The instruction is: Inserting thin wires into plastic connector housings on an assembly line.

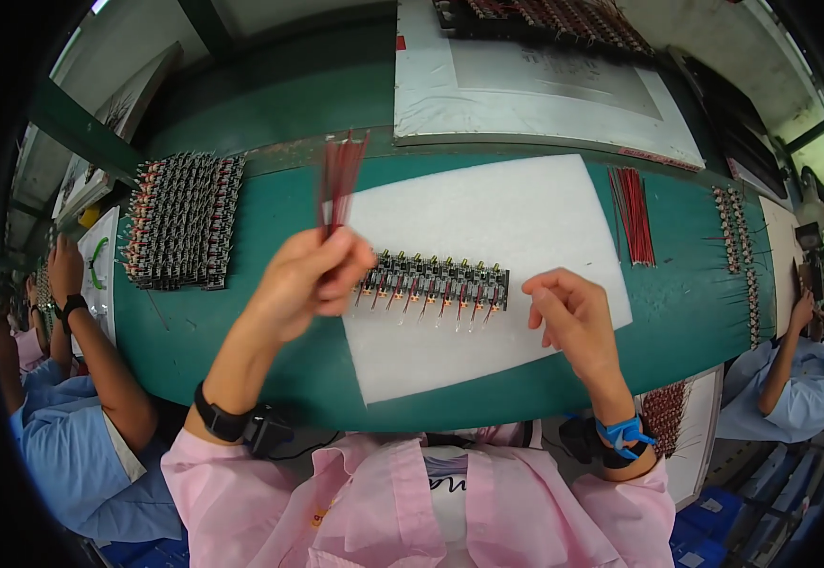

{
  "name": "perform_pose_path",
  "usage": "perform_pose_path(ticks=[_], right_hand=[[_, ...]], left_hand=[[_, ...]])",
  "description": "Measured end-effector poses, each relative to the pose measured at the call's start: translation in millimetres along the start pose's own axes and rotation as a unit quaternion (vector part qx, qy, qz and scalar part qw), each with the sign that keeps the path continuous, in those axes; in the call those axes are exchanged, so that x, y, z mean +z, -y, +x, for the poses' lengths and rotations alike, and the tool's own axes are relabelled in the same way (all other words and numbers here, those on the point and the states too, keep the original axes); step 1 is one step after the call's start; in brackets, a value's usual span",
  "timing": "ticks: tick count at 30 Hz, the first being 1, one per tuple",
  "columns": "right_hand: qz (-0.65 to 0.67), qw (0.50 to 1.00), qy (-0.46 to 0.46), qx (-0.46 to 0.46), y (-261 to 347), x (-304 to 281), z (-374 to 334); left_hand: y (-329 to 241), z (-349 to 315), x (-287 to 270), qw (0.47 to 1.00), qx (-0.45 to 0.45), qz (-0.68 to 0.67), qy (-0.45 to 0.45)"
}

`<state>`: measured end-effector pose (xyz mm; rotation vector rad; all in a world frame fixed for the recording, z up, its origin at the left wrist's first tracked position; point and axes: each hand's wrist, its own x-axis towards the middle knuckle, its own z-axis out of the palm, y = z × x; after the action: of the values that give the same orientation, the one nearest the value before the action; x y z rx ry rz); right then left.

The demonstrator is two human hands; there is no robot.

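My left hand (pixel 313 275) is closed around a bundle of thin red and dark wires (pixel 341 180), held upright with their upper ends blurred. Just beyond its fingers, a panel of small circuit boards (pixel 436 282) lies on a white foam sheet (pixel 488 208). Short wires stick out along the panel's near edge. My right hand (pixel 568 317) hovers by the panel's right end, apart from it. Its fingers are half curled with gaps between them, and I see nothing in them.
On the green table (pixel 232 360), a stack of similar board panels (pixel 180 222) stands at left. A second bunch of red wires (pixel 633 218) lies right of the foam, with strips of small boards (pixel 742 246) farther right. Co-workers in blue sit on both sides.
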<state>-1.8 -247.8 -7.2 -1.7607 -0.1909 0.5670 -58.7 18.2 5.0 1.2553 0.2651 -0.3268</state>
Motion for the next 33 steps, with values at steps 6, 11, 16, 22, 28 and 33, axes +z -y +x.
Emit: perform_pose_path(ticks=[6, 11, 16, 22, 28, 33], right_hand=[[0.025, 0.995, 0.065, -0.068, 25, 21, 30], [-0.052, 0.989, 0.036, -0.134, 32, 14, 40], [-0.132, 0.989, 0.013, -0.061, 22, -19, 32], [-0.125, 0.991, 0.026, 0.036, -9, -22, 12], [-0.139, 0.989, 0.048, 0.019, -11, 6, 12], [-0.088, 0.993, 0.035, 0.069, -12, 10, 8]], left_hand=[[0, 41, 85, 0.971, 0.069, -0.223, -0.054], [-8, 50, 83, 0.976, 0.131, -0.166, -0.055], [-16, 29, 33, 0.975, 0.209, -0.061, -0.042], [6, -2, -5, 0.832, 0.235, 0.449, -0.227], [26, -5, -6, 0.801, 0.133, 0.54, -0.22], [21, -6, 1, 0.821, 0.106, 0.513, -0.225]])
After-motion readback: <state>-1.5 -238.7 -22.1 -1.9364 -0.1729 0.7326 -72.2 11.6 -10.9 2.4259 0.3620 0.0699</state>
